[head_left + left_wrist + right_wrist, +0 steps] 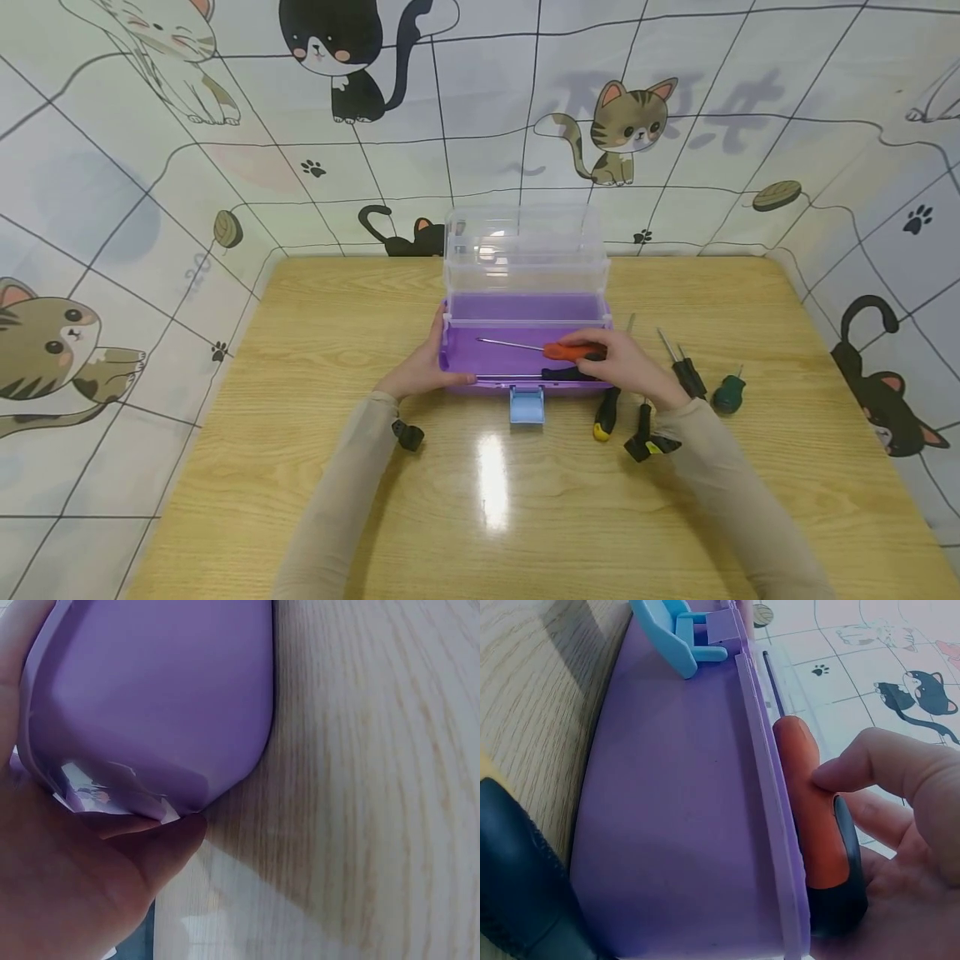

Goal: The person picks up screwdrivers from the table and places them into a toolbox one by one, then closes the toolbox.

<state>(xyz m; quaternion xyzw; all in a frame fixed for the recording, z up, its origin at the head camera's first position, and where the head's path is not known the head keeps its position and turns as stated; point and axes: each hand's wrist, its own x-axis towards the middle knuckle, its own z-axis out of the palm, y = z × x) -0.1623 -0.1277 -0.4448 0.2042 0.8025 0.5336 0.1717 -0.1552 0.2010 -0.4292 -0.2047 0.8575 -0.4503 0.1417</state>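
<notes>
Two hands at an open purple box (480, 355) on a table (322, 333). Both forearms, in beige sleeves (337, 500), reach in from the near side and converge on the box, the left slanting far and right, the right slanting far and left. The left hand (422, 367) grips the left end of the box, its thumb laid along the near left corner and its fingers round the end wall. The right hand (630, 363), bent inward over the right end, pinches the handle of an orange-and-black screwdriver (562, 352). This tool is held over the box interior; its long axis runs left to right, tip to the left and slightly farther than the handle. Whether it touches the floor of the box cannot be told. A black-handled screwdriver (564, 374) lies inside along the near wall, its shaft also pointing left, toward the left thumb. The clear lid (525, 250) stands raised at the far side; a blue latch (527, 407) projects from the near wall. A yellow-and-black screwdriver (607, 414) lies outside, near the right corner.
</notes>
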